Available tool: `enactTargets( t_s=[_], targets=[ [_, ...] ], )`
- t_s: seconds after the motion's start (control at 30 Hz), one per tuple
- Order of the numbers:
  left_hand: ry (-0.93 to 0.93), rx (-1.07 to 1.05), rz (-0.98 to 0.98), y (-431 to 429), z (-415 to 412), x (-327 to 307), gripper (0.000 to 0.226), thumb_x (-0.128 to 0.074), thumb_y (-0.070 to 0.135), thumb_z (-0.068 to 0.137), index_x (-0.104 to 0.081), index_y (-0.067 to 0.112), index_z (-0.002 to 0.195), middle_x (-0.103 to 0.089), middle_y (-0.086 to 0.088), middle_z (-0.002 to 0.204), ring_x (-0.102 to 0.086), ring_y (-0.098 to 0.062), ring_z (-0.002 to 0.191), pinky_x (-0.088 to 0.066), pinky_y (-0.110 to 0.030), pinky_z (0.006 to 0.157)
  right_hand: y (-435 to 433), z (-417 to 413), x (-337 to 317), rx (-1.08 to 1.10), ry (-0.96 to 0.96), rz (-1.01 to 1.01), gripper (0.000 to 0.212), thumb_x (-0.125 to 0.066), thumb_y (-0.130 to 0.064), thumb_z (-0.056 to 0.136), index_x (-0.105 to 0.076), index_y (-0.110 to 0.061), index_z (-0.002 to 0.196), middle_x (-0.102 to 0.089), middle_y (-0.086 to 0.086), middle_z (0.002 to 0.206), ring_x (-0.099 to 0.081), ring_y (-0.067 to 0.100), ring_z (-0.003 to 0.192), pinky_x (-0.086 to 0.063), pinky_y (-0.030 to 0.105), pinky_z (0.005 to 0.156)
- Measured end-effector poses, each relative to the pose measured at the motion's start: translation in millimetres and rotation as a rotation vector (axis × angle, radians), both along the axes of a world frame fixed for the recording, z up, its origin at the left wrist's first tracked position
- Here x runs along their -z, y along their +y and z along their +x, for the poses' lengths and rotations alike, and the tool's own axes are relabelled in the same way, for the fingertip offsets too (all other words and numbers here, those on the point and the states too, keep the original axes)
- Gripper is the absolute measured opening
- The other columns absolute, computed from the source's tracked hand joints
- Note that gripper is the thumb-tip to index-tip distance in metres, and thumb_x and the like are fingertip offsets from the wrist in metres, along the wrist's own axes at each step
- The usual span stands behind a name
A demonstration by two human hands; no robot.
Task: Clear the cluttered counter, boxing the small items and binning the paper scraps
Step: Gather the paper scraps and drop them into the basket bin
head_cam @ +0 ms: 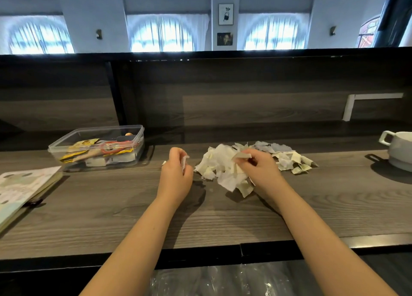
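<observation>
A heap of torn white, cream and pale blue paper scraps (276, 156) lies on the wooden counter (111, 206), right of centre. My right hand (259, 169) grips a bunch of scraps at the heap's near left side, one cream piece sticking up between its fingers. My left hand (177, 175) is curled round a small white scrap (184, 162) just left of the heap. A clear plastic box (98, 147) stands at the left, holding scissors with red handles, yellow packets and other small items.
An open illustrated book (20, 188) lies at the counter's left edge. A white handled cup (399, 149) stands at the far right. A dark raised back panel runs behind the counter. Clear plastic bin liner (223, 280) shows below the front edge.
</observation>
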State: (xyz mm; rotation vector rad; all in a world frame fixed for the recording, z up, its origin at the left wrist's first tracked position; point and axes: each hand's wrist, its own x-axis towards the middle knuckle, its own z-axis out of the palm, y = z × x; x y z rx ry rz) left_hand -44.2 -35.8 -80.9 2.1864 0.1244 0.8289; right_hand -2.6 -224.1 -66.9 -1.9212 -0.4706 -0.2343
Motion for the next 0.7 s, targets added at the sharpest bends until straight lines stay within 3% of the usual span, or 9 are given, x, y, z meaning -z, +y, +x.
enactTargets(
  t_s=[0.1, 0.17, 0.23, 0.3, 0.4, 0.47, 0.57, 0.63, 0.7],
  targets=[
    [0.063, 0.021, 0.049, -2, -2, -2, 0.015, -0.042, 0.004, 0.09, -0.052, 0.013, 0.096, -0.046, 0.004, 0.064, -0.043, -0.014, 0.06, -0.03, -0.023, 0.05, 1, -12, -4, -0.243, 0.255, 0.095, 0.016, -0.055, -0.001, 0.087, -0.069, -0.009, 0.087, -0.061, 0.009, 0.085, -0.055, 0.017, 0.077, -0.046, 0.028, 0.071],
    [0.084, -0.011, 0.099, 0, -3, -2, 0.016, -0.041, 0.006, 0.09, -0.057, 0.009, 0.092, -0.048, 0.004, 0.066, -0.046, -0.018, 0.068, -0.032, -0.023, 0.053, 2, -15, -2, -0.354, 0.297, -0.057, 0.017, -0.056, -0.001, 0.084, -0.068, -0.013, 0.083, -0.06, 0.007, 0.082, -0.053, 0.02, 0.076, -0.044, 0.034, 0.07],
    [0.104, -0.067, 0.171, 2, -4, -2, 0.017, -0.041, 0.011, 0.092, -0.056, 0.008, 0.087, -0.051, 0.0, 0.07, -0.048, -0.019, 0.071, -0.031, -0.024, 0.053, 2, -14, 0, -0.328, 0.188, -0.315, 0.019, -0.058, -0.005, 0.082, -0.067, -0.019, 0.091, -0.059, 0.0, 0.089, -0.053, 0.013, 0.079, -0.043, 0.025, 0.07],
    [0.149, -0.116, 0.234, 4, -5, -3, 0.018, -0.04, 0.016, 0.094, -0.053, 0.01, 0.083, -0.051, 0.0, 0.072, -0.047, -0.018, 0.071, -0.028, -0.023, 0.051, 2, -12, 1, -0.283, 0.027, -0.397, 0.029, -0.06, -0.01, 0.083, -0.06, -0.027, 0.106, -0.052, -0.008, 0.108, -0.049, 0.005, 0.094, -0.039, 0.015, 0.077],
    [0.217, -0.174, 0.297, 8, -5, -4, 0.016, -0.04, 0.019, 0.093, -0.052, 0.012, 0.086, -0.051, -0.001, 0.08, -0.046, -0.016, 0.073, -0.028, -0.025, 0.051, 4, -19, 3, -0.331, -0.12, -0.428, 0.054, -0.065, -0.037, 0.081, -0.045, -0.036, 0.13, -0.037, -0.016, 0.134, -0.032, 0.0, 0.124, -0.03, 0.022, 0.101],
    [0.287, -0.195, 0.34, 11, -6, -5, 0.016, -0.04, 0.022, 0.094, -0.052, 0.011, 0.092, -0.052, -0.005, 0.091, -0.048, -0.018, 0.077, -0.033, -0.027, 0.058, 6, -22, 9, -0.39, -0.176, -0.623, 0.069, -0.067, -0.053, 0.077, -0.036, -0.041, 0.138, -0.029, -0.017, 0.144, -0.023, -0.002, 0.132, -0.024, 0.024, 0.108],
    [0.461, -0.169, 0.357, 19, -7, -2, 0.026, -0.041, 0.022, 0.094, -0.049, 0.009, 0.116, -0.048, -0.011, 0.118, -0.053, -0.027, 0.102, -0.043, -0.035, 0.078, 11, -22, 19, -0.408, -0.292, -0.86, 0.069, -0.058, -0.065, 0.076, -0.043, -0.036, 0.137, -0.034, -0.013, 0.145, -0.028, 0.006, 0.133, -0.026, 0.029, 0.109],
    [0.534, -0.124, 0.345, 22, -8, -1, 0.034, -0.041, 0.012, 0.092, -0.043, 0.009, 0.126, -0.04, -0.014, 0.13, -0.046, -0.031, 0.116, -0.042, -0.038, 0.092, 16, -21, 22, -0.397, -0.379, -0.839, 0.066, -0.043, -0.067, 0.077, -0.059, -0.024, 0.124, -0.05, -0.006, 0.133, -0.042, 0.014, 0.121, -0.036, 0.034, 0.102],
    [0.537, -0.075, 0.329, 22, -10, 0, 0.044, -0.04, 0.001, 0.089, -0.038, 0.011, 0.132, -0.035, -0.014, 0.135, -0.04, -0.032, 0.123, -0.039, -0.038, 0.099, 19, -20, 25, -0.389, -0.436, -0.752, 0.058, -0.036, -0.055, 0.081, -0.068, -0.014, 0.105, -0.061, 0.001, 0.115, -0.049, 0.02, 0.105, -0.043, 0.037, 0.09]
  ],
)
